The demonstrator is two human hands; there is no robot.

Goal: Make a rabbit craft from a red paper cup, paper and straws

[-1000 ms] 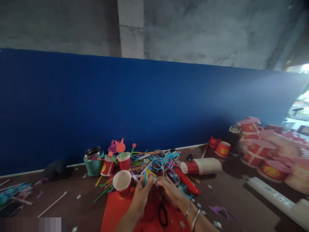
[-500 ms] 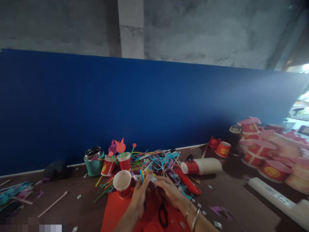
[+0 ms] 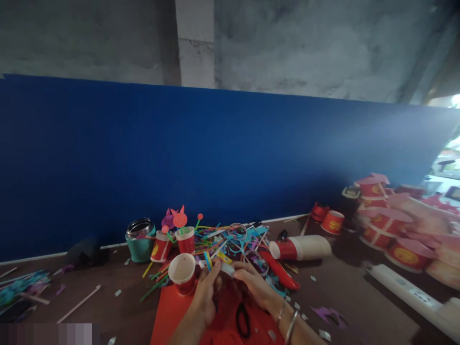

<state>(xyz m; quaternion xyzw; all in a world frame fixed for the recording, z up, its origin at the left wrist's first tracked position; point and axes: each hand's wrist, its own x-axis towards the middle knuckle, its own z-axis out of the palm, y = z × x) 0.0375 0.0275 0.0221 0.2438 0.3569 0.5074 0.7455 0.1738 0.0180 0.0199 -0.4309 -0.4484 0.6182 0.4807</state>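
Observation:
Over a red sheet (image 3: pixel 167 314), both of my hands are held close together with fingers pinched. My left hand (image 3: pixel 206 294) is closed, its thumb at one end of a small whitish translucent strip (image 3: pixel 227 269). Blue and yellow thin strips (image 3: pixel 208 261) show just above its fingers; I cannot tell whether they are held. My right hand (image 3: pixel 256 286) pinches the other end of the whitish strip, with bracelets on that wrist. Below the hands lie scissors, their black handle (image 3: pixel 243 320) showing. An open red-and-white paper cup (image 3: pixel 182 269) stands left of my left hand.
Behind the hands lies a heap of coloured strips and straws (image 3: pixel 230 239). A teal jar (image 3: pixel 140 244) and decorated cups (image 3: pixel 185 239) stand left of it. To the right are a stack of cups on its side (image 3: pixel 305 247), a power strip (image 3: pixel 406 287) and finished-looking red cups (image 3: pixel 386 225).
The whitish strip between my hands has turned slightly and shows longer. My right fingers have shifted a little to the right; a yellow piece behind is now more visible.

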